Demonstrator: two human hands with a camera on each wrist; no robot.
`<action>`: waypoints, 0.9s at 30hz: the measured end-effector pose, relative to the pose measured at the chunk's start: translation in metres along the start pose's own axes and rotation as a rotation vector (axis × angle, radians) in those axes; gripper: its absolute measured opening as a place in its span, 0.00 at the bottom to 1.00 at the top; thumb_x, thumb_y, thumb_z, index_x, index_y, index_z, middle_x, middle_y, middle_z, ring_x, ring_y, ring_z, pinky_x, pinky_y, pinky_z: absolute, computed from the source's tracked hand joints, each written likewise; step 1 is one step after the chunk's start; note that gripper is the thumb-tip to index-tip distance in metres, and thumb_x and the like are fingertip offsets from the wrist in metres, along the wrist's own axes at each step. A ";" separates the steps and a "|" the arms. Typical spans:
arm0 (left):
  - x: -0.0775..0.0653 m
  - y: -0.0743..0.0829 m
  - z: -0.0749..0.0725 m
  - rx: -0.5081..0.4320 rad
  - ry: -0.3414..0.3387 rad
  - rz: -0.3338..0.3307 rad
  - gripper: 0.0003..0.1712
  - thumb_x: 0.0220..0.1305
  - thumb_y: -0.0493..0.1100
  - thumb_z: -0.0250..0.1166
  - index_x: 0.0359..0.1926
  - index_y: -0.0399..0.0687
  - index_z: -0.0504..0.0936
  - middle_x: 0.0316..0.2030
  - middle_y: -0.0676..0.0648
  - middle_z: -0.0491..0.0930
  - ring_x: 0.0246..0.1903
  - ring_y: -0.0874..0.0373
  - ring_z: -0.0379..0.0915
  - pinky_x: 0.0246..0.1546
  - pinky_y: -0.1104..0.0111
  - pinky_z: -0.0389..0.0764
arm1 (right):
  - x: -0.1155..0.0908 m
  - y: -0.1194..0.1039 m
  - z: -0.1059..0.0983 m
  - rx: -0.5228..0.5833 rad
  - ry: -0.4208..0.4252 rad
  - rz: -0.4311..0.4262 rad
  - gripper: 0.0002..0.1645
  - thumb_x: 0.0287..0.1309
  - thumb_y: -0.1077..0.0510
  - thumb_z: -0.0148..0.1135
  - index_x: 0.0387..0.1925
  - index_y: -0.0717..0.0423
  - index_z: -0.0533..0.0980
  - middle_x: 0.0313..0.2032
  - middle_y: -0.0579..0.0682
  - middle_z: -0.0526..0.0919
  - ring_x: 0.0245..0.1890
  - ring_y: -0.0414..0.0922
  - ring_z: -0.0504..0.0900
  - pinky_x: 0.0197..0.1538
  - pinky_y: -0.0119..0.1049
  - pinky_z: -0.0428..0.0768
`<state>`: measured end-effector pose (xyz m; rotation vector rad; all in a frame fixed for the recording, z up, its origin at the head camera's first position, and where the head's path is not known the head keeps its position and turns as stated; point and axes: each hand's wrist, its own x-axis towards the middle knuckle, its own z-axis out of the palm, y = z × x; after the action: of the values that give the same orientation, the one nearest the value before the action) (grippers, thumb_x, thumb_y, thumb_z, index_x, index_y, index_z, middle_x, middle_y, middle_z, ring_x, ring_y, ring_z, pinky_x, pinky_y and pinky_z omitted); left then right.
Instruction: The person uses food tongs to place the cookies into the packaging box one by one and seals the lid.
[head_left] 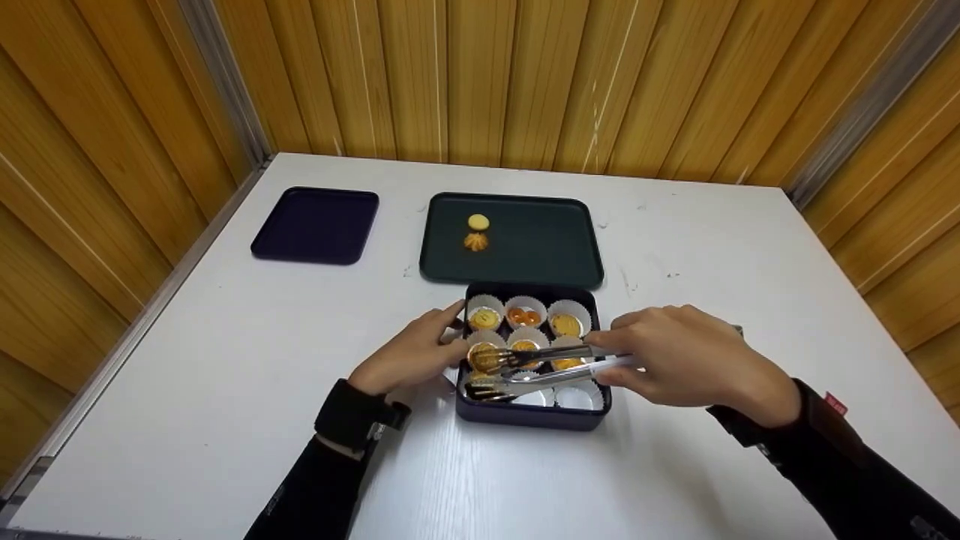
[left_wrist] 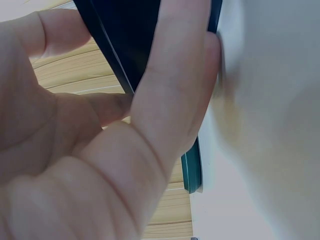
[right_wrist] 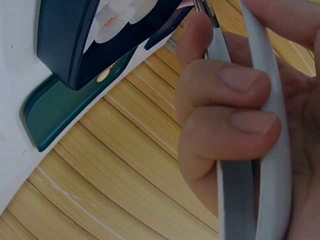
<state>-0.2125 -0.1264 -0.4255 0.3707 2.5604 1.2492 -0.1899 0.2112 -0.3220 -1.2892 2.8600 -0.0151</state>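
My right hand point(head_left: 675, 356) grips metal tongs point(right_wrist: 274, 165) with pale handles, fingers curled round both arms in the right wrist view. The tongs' heads lie over the left front part of a dark blue box point(head_left: 529, 417). White paper cups fill this box in rows; several hold small baked pieces such as a yellow cookie point(head_left: 566, 325), and the front right cup point(head_left: 579, 396) shows bare paper. I cannot tell whether the tongs pinch a cookie. At the box's left wall rests my left hand point(head_left: 412, 349), index finger and thumb extended against it; its fingers point(left_wrist: 170, 85) lie along that wall.
Behind the box stands a dark green tray point(head_left: 540, 236), with a round yellow cookie point(head_left: 478, 222) and a ridged brown cookie point(head_left: 475, 241). A dark purple tray point(head_left: 315, 225) lies at the back left. Wood-patterned walls point(head_left: 480, 82) enclose the white table point(head_left: 202, 405).
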 end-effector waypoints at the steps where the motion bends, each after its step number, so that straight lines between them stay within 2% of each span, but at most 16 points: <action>1: 0.000 0.000 0.000 0.002 0.001 -0.003 0.46 0.73 0.56 0.60 0.86 0.53 0.53 0.74 0.39 0.68 0.73 0.45 0.66 0.74 0.50 0.66 | 0.000 0.000 0.000 0.003 -0.003 0.001 0.20 0.65 0.46 0.73 0.57 0.45 0.87 0.35 0.39 0.87 0.25 0.29 0.74 0.26 0.30 0.72; 6: 0.000 0.000 0.000 0.003 0.000 -0.007 0.46 0.73 0.56 0.60 0.86 0.53 0.53 0.76 0.39 0.67 0.73 0.45 0.65 0.75 0.49 0.65 | 0.002 -0.002 0.002 0.014 -0.014 0.008 0.21 0.65 0.46 0.73 0.58 0.43 0.87 0.37 0.40 0.88 0.25 0.29 0.75 0.26 0.31 0.72; 12: 0.002 0.000 0.000 0.002 0.000 0.000 0.46 0.73 0.56 0.60 0.86 0.53 0.54 0.75 0.39 0.67 0.72 0.46 0.66 0.74 0.50 0.66 | 0.004 -0.001 0.003 0.000 -0.009 0.000 0.19 0.65 0.46 0.73 0.55 0.44 0.88 0.34 0.39 0.86 0.26 0.30 0.75 0.27 0.33 0.74; 17: 0.001 -0.001 0.000 0.010 0.002 0.005 0.46 0.73 0.55 0.60 0.86 0.52 0.54 0.74 0.39 0.69 0.71 0.46 0.67 0.74 0.50 0.66 | 0.005 0.000 0.005 0.004 -0.016 -0.003 0.21 0.64 0.46 0.73 0.57 0.44 0.87 0.37 0.41 0.88 0.27 0.32 0.77 0.29 0.35 0.77; 27: 0.001 0.001 0.001 0.005 0.011 0.005 0.45 0.72 0.54 0.59 0.85 0.53 0.56 0.70 0.41 0.72 0.62 0.50 0.71 0.69 0.53 0.71 | 0.004 0.001 0.007 0.039 -0.022 0.026 0.21 0.66 0.44 0.72 0.57 0.43 0.87 0.41 0.40 0.88 0.29 0.31 0.78 0.31 0.35 0.77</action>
<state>-0.2132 -0.1250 -0.4257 0.3728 2.5737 1.2504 -0.1933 0.2093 -0.3288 -1.2370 2.8432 -0.0569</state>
